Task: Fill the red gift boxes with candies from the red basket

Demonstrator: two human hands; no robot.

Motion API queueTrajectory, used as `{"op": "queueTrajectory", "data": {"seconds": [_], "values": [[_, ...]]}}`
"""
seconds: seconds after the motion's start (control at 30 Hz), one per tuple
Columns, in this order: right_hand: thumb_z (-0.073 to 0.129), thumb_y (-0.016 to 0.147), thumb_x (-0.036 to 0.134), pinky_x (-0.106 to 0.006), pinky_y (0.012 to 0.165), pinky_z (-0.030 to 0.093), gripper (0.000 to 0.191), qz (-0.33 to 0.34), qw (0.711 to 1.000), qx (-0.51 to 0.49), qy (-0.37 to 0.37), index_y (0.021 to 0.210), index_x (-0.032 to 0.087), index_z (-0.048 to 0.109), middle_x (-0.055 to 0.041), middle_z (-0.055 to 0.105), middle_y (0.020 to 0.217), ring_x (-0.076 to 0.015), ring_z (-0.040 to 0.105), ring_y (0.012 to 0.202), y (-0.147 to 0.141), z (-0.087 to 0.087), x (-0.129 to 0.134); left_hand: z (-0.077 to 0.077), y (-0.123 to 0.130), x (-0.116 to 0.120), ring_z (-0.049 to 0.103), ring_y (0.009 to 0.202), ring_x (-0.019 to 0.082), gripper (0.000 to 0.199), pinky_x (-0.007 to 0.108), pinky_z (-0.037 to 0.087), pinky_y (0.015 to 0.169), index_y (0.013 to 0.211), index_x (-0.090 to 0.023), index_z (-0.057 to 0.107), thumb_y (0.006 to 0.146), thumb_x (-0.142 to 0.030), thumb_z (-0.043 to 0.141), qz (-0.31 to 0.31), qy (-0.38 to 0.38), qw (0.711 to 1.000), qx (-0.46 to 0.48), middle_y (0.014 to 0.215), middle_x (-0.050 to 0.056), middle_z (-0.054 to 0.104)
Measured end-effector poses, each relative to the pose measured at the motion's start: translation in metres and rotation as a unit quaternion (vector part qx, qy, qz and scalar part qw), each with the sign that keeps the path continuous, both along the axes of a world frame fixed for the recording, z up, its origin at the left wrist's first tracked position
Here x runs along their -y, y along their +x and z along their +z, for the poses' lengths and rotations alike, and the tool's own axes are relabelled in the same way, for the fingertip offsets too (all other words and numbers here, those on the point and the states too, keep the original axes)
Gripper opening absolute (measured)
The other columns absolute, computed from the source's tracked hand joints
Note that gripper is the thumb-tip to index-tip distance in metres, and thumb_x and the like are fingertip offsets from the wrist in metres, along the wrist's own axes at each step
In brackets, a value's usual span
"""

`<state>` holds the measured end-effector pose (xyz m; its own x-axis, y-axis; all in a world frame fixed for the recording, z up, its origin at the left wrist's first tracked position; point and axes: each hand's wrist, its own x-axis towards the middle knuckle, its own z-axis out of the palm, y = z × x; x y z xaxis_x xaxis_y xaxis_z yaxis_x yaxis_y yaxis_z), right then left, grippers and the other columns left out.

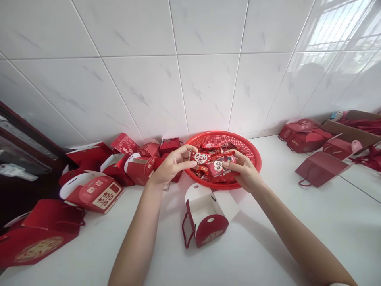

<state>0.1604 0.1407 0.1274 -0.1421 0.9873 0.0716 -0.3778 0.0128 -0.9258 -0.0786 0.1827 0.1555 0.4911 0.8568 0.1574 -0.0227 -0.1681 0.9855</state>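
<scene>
A red plastic basket point(253, 153) stands against the tiled wall, with red-wrapped sweets inside. Over its left part, my left hand point(174, 163) pinches a red packet marked 520 point(201, 158) between thumb and fingers. My right hand point(245, 171) is closed on a red and pink packet point(218, 167) above the basket's middle. Between my forearms, just in front of the basket, an open red gift box point(210, 230) shows its white inside, which looks bare. A red cord handle hangs at its left side.
Several red gift boxes point(98, 190) stand along the left side of the white table point(178, 262). More red boxes point(309, 137) and a brown carton point(351, 131) with red items are at the right. The tiled wall point(208, 87) rises behind.
</scene>
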Motion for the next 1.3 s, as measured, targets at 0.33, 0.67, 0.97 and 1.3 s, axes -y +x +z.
{"op": "queueTrajectory", "data": {"seconds": [0.33, 0.67, 0.97, 1.3], "values": [[0.065, 0.089, 0.025, -0.032, 0.076, 0.051, 0.029, 0.088, 0.898, 0.393, 0.179, 0.118, 0.023, 0.063, -0.0033, 0.071, 0.101, -0.0202, 0.065, 0.087, -0.016, 0.012, 0.040, 0.039, -0.044, 0.038, 0.054, 0.060, 0.012, 0.028, 0.021, 0.046, 0.051, 0.101, -0.020, 0.067, 0.080, -0.033, 0.078, 0.022, 0.076, 0.994, -0.075, 0.074, -0.001, 0.060], [0.050, 0.096, 0.012, -0.026, 0.069, 0.047, 0.036, 0.324, 0.772, 0.501, 0.218, 0.127, 0.025, 0.063, -0.0023, 0.073, 0.105, -0.0148, 0.065, 0.078, -0.032, 0.006, 0.046, 0.043, -0.041, 0.048, 0.049, 0.064, 0.009, 0.018, 0.020, 0.044, 0.060, 0.105, -0.021, 0.068, 0.087, -0.025, 0.071, -0.057, 0.169, 0.965, -0.195, 0.075, -0.004, 0.054], [0.059, 0.088, 0.009, -0.025, 0.073, 0.050, 0.031, 0.333, 0.784, 0.489, 0.189, 0.117, 0.019, 0.066, -0.0034, 0.074, 0.107, -0.0159, 0.068, 0.087, -0.031, 0.000, 0.043, 0.043, -0.041, 0.048, 0.053, 0.070, 0.011, 0.020, 0.023, 0.046, 0.065, 0.108, -0.020, 0.067, 0.089, -0.026, 0.068, -0.082, 0.194, 0.951, -0.224, 0.083, 0.000, 0.061], [0.057, 0.080, -0.001, -0.022, 0.068, 0.046, 0.044, 0.351, 0.762, 0.492, 0.233, 0.114, 0.021, 0.073, -0.0020, 0.076, 0.102, -0.0136, 0.066, 0.081, -0.031, 0.003, 0.048, 0.045, -0.039, 0.051, 0.049, 0.068, 0.011, 0.018, 0.022, 0.043, 0.061, 0.107, -0.021, 0.066, 0.090, -0.026, 0.068, -0.097, 0.201, 0.946, -0.236, 0.081, -0.002, 0.059]]}}
